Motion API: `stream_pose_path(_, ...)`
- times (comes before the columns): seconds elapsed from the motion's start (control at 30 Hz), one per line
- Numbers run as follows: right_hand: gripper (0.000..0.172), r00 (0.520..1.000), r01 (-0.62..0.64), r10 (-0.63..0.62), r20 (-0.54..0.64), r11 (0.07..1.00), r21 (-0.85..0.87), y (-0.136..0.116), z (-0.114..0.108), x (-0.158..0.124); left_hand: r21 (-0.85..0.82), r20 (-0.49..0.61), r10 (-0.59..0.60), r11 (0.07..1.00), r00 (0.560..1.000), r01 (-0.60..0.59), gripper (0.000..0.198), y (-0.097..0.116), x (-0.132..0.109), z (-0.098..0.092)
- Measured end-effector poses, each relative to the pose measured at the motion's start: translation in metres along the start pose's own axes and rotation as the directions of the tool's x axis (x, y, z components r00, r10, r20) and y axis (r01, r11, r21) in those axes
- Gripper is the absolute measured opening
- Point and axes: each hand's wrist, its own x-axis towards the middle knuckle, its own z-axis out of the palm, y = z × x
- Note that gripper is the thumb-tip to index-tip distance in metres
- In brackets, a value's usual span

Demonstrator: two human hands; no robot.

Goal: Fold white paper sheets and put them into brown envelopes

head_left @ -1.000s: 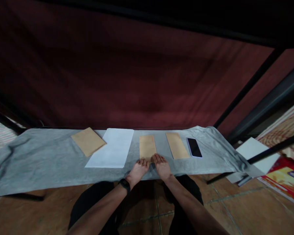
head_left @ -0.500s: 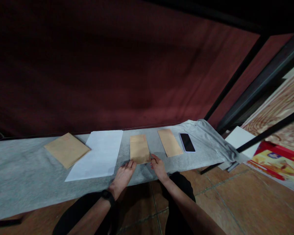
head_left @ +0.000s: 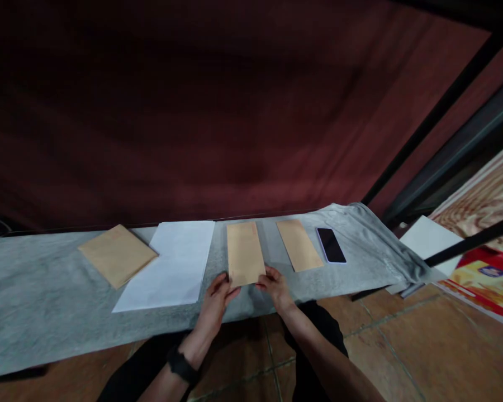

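Note:
A brown paper envelope (head_left: pixel 245 254) is held by its near corners between my two hands, its lower edge toward me. My left hand (head_left: pixel 217 296), with a black watch on the wrist, has its thumb and fingers at the near left corner. At the near right corner, my right hand (head_left: pixel 274 286) pinches the envelope. Just right of it lies a second brown envelope (head_left: pixel 300 245), untouched. On the left a stack of white paper sheets (head_left: pixel 178 262) lies flat, and some brown envelopes (head_left: pixel 117 254) overlap its left side.
A dark-screened phone (head_left: pixel 331 245) lies right of the envelopes on the grey cloth (head_left: pixel 67 312) covering the narrow table. A dark red curtain (head_left: pixel 235 139) hangs behind. Black metal bars (head_left: pixel 436 120) and a red and yellow box (head_left: pixel 488 282) stand at the right.
The near edge of the middle envelope has come up slightly toward me. My left hand has turned at its corner, and my right fingers have closed on the other. The view has shifted a little.

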Motion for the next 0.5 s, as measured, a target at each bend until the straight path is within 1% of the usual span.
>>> stream_pose_path(0.07, 0.04, 1.0, -0.006, 0.006, -0.004, 1.0, 0.002, 0.002, 0.004, 0.001, -0.091, 0.04, -0.062, 0.994, 0.997, 0.066, 0.033, 0.005, 0.0, 0.002)
stream_pose_path(0.13, 0.038, 1.0, -0.015, 0.015, -0.003, 1.0, -0.017, 0.004, 0.006, 0.003, -0.103, 0.083, -0.087, 0.99, 0.993, 0.096, 0.036, 0.01, 0.003, 0.003)
stream_pose_path(0.2, 0.038, 0.999, -0.034, 0.033, -0.008, 0.998, -0.054, 0.006, 0.006, 0.004, -0.098, 0.094, -0.107, 0.988, 0.99, 0.116, 0.037, 0.012, 0.007, 0.004)
stream_pose_path(0.27, 0.041, 0.999, -0.015, 0.01, -0.03, 0.986, -0.165, 0.007, 0.002, 0.005, -0.091, 0.099, -0.131, 0.986, 0.986, 0.14, 0.036, 0.011, 0.011, 0.003)
stream_pose_path(0.33, 0.044, 0.995, 0.051, -0.074, -0.059, 0.945, -0.324, 0.006, -0.004, 0.005, -0.086, 0.11, -0.176, 0.979, 0.978, 0.186, 0.036, 0.009, 0.012, 0.004)
stream_pose_path(0.37, 0.045, 0.986, 0.107, -0.149, -0.068, 0.899, -0.426, 0.005, -0.007, 0.005, -0.09, 0.113, -0.199, 0.974, 0.973, 0.21, 0.035, 0.009, 0.012, 0.004)
stream_pose_path(0.4, 0.045, 0.97, 0.168, -0.235, -0.059, 0.828, -0.535, 0.003, -0.01, 0.004, -0.099, 0.114, -0.217, 0.969, 0.97, 0.228, 0.034, 0.009, 0.012, 0.005)
stream_pose_path(0.47, 0.044, 0.925, 0.278, -0.379, 0.014, 0.651, -0.707, -0.002, -0.013, 0.006, -0.129, 0.106, -0.233, 0.961, 0.967, 0.246, 0.034, 0.012, 0.01, 0.007)
stream_pose_path(0.5, 0.044, 0.9, 0.33, -0.428, 0.079, 0.554, -0.764, -0.004, -0.012, 0.007, -0.143, 0.102, -0.236, 0.958, 0.966, 0.249, 0.034, 0.014, 0.01, 0.008)
